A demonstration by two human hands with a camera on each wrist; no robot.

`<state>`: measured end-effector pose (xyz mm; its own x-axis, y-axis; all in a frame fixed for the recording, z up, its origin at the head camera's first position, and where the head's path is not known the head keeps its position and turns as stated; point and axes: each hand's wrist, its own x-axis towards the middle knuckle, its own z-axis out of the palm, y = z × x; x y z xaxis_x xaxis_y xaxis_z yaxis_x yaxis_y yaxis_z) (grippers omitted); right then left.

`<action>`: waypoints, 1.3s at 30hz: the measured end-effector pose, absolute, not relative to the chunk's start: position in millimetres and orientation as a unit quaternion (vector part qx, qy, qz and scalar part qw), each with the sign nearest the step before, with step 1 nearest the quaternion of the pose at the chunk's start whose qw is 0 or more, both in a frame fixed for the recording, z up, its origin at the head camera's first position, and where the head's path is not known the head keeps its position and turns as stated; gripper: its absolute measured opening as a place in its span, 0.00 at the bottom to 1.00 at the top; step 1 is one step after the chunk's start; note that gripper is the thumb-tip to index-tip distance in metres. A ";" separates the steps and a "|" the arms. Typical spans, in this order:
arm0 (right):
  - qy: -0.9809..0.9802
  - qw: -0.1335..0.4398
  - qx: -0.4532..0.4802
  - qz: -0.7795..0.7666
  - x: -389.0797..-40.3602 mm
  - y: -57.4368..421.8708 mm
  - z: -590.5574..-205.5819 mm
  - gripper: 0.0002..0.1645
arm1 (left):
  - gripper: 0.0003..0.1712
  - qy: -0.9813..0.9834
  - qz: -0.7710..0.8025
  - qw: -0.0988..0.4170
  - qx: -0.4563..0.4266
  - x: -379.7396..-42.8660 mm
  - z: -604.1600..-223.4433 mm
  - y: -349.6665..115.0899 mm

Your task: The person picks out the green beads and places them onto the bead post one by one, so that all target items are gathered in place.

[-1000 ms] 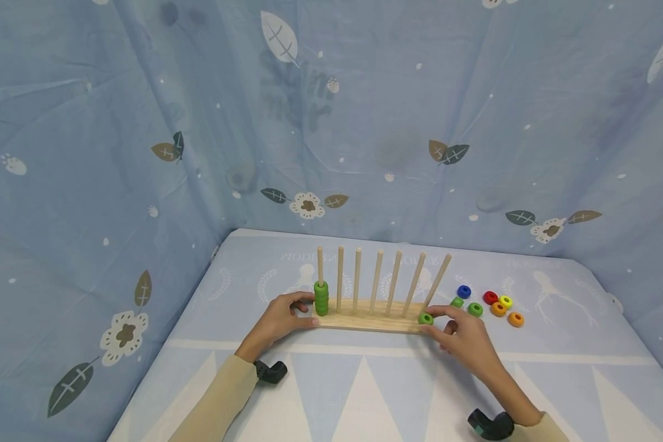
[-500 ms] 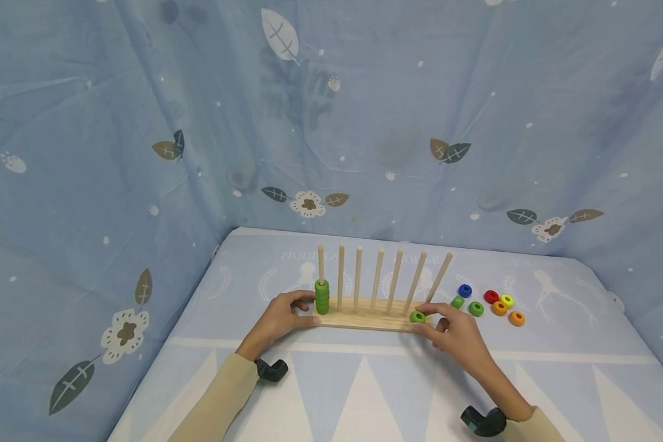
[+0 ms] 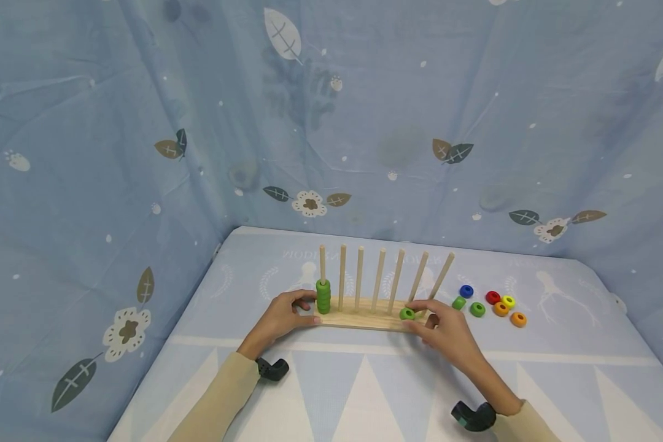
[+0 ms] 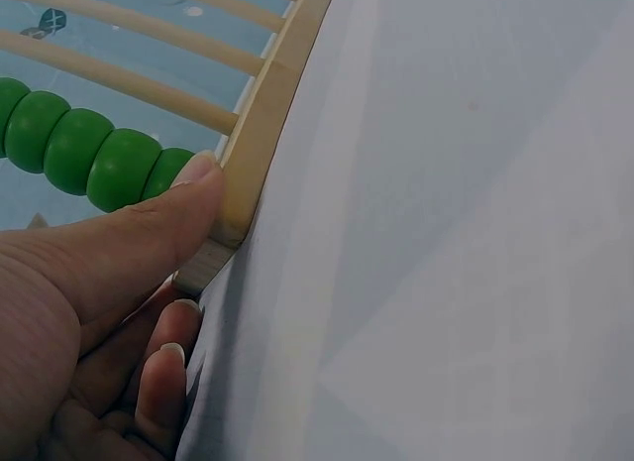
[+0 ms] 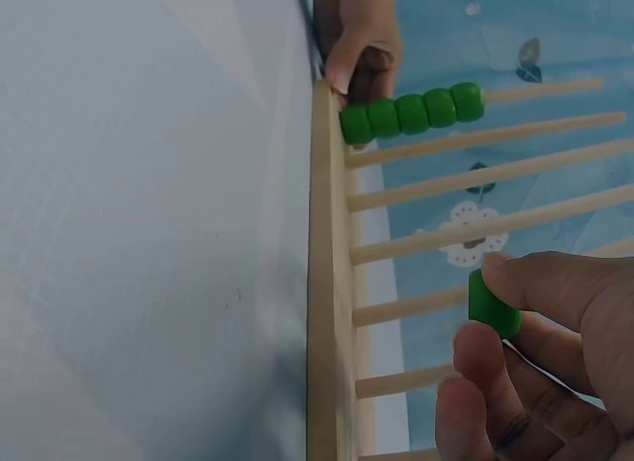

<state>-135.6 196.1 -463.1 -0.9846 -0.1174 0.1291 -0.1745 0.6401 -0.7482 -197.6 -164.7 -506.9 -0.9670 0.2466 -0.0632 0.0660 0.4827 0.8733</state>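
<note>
A wooden peg rack (image 3: 359, 320) with a row of upright pegs stands on the table. My left hand (image 3: 282, 316) grips its left end; in the left wrist view the thumb lies against the base end and the fingers bend below. Right beside that hand, a stack of several green beads (image 3: 323, 297) fills the lower part of the leftmost peg. My right hand (image 3: 446, 331) pinches one green bead (image 5: 493, 304) between thumb and fingertips. It holds the bead low in front of the right-hand pegs, its hole facing upward in the head view.
Loose beads lie to the right of the rack: a blue bead (image 3: 466, 291), a red bead (image 3: 493, 298), a yellow bead (image 3: 508, 301), an orange bead (image 3: 519, 319) and a green bead (image 3: 477, 309) among them. A patterned blue cloth (image 3: 364, 123) hangs behind the table.
My right hand has moved left along the rack with the green bead, from its right end to in front of the inner right-hand pegs. The left hand keeps its place.
</note>
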 end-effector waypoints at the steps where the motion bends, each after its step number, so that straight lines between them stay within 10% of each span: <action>1: -0.904 0.033 0.081 0.418 -136.0 195.0 -462.8 0.23 | 0.33 0.856 0.501 0.090 0.092 -197.5 -506.7 -164.6; 39: -0.889 0.044 0.136 0.435 -141.6 165.2 -446.0 0.20 | 0.33 0.858 0.497 0.092 0.096 -197.2 -507.4 -165.2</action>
<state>-141.6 165.2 -446.0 -0.9591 -0.2033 0.1969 -0.2802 0.5844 -0.7615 -197.2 -165.2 -507.4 -0.9646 0.2559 -0.0635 0.0723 0.4883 0.8697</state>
